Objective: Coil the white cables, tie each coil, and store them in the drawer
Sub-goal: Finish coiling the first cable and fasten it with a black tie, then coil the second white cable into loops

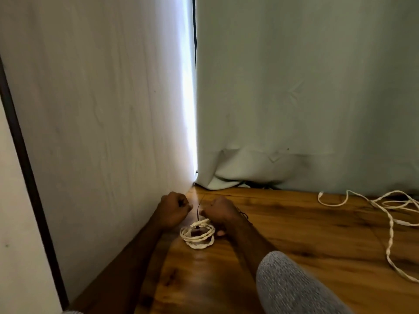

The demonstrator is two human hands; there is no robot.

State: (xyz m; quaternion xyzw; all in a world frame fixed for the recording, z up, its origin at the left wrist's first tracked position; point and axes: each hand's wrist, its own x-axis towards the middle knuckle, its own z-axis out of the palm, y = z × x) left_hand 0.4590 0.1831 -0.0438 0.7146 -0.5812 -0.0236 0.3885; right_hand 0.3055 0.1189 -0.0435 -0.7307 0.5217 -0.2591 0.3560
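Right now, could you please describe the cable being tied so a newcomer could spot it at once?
Start at the wooden floor where the two curtains meet. Just in front, between the left hand and right hand, lies the coiled white cable. Unlike the loose white cable sprawled to the right, it is wound into a small ring with a thin dark tie rising from it.

I count two white cables: one coiled cable (between my fists) and one loose cable.
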